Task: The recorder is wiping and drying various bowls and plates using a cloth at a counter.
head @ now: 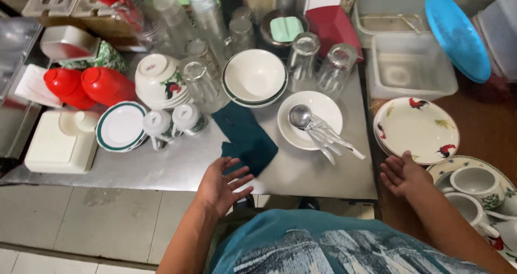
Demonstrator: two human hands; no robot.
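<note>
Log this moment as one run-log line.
left hand: open, empty, by dark green cloth | right hand: open, empty, beside rooster plate | spoons on white plate

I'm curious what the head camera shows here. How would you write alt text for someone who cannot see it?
A person's empty, open left hand and right hand hover palm-up over a metal table crowded with dishes. The left hand is beside a dark green cloth; the right is at the edge of rooster-patterned plates. A white plate holds spoons.

Dark teal cloth (246,136), rooster-patterned plate (416,129), seemingly plain white plate (311,119).
</note>
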